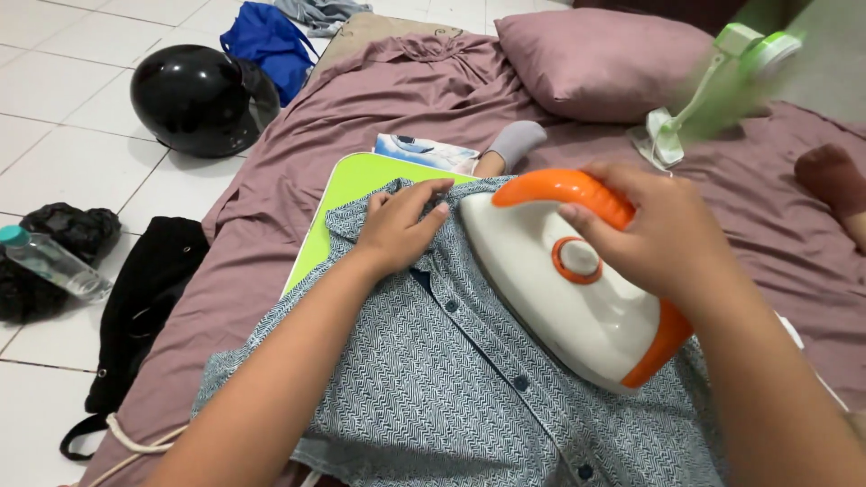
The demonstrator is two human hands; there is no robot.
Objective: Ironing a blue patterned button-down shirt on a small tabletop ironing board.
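Observation:
A blue-and-white patterned button shirt (433, 379) lies spread over a lime-green board (347, 194) on a mauve bedsheet. My right hand (663, 239) grips the orange handle of a white and orange iron (564, 298), which rests on the shirt's upper part. My left hand (397, 225) presses flat on the shirt near the collar, fingers touching the iron's tip side.
A mauve pillow (600, 59) lies at the head of the mattress (271, 207). A green clip fan (722, 86) stands at right. On the tiled floor: a black helmet (200, 99), blue bag (266, 41), plastic bottle (50, 261), black bag (144, 298). Someone's socked foot (514, 142) lies beyond the board.

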